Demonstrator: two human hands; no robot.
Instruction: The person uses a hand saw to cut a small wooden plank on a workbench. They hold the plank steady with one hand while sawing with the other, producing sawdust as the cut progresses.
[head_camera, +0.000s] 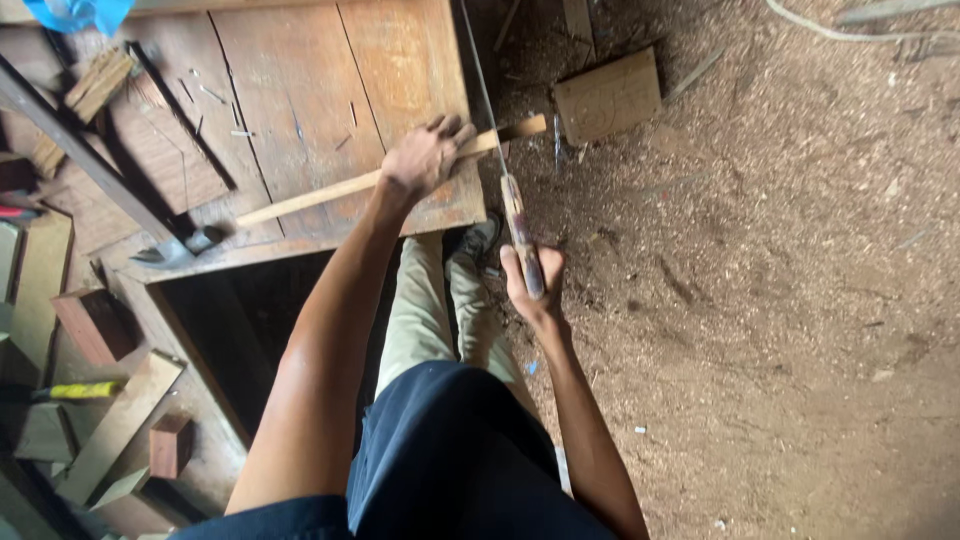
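The left hand (425, 158) presses flat, fingers spread and bent over a long, thin wooden strip (340, 190), pinning it against the top of the desk (300, 90) near the desk's right edge, seemingly so that the strip cannot slide or chatter. The strip lies slantwise across the desk, and its short end juts past that right edge into free air, where a blade can pass without biting into the desk. The right hand (530, 280) is closed around the worn handle of a handsaw (512, 200), held just off the desk's front right corner; the thin blade runs away from the person and crosses the strip right beside the desk's edge, close to the holding hand, where the wood is best supported. A foot in a dark shoe (478, 243) stands under that corner, bracing the stance. Further left, near the desk's front edge, a hammer (180, 247) lies flat, and small wood blocks (95, 85) sit toward the far left corner. The floor (780, 300) to the right is thick with sawdust, and a square board (608, 97) rests on it.
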